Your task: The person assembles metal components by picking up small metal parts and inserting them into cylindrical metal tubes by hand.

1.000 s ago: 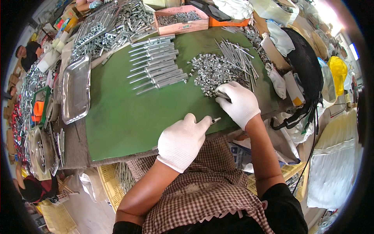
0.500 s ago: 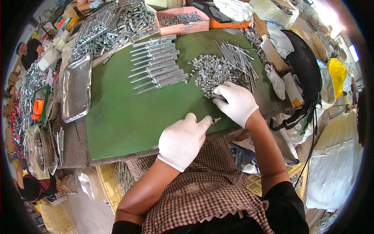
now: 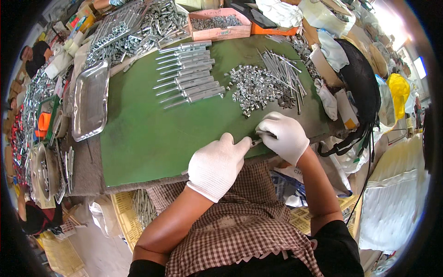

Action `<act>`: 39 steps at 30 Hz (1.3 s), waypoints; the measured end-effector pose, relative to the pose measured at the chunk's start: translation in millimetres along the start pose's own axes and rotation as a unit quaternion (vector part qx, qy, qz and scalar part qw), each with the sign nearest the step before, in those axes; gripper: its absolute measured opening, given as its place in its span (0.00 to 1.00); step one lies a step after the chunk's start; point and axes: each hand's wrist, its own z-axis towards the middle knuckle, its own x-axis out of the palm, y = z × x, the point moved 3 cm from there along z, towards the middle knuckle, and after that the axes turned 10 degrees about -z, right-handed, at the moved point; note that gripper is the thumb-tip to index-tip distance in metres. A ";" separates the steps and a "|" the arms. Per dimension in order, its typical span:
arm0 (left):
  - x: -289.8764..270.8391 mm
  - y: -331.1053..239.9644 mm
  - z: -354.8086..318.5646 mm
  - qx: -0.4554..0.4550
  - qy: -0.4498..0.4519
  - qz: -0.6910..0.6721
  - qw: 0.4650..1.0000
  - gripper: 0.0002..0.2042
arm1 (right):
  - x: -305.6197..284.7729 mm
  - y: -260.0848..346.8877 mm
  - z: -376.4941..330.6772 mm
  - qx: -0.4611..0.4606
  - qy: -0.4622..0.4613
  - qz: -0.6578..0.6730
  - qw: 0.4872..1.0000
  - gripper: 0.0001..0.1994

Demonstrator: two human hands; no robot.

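While your two white-gloved hands meet at the near edge of the green counter, your left hand is curled closed around a small metal part whose tip shows between the hands. Your right hand pinches its fingers shut on that same part from the right. Just beyond your right hand lies a pile of small silver pieces, with thin metal rods at its right. Farther left, a row of long bolts lies side by side. A steel tray sits at the counter's left edge.
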 end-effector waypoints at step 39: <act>-5.5 -3.6 5.9 -0.035 0.102 0.004 0.994 0.14 | 18.3 24.8 11.4 0.108 -0.254 0.808 0.520 0.25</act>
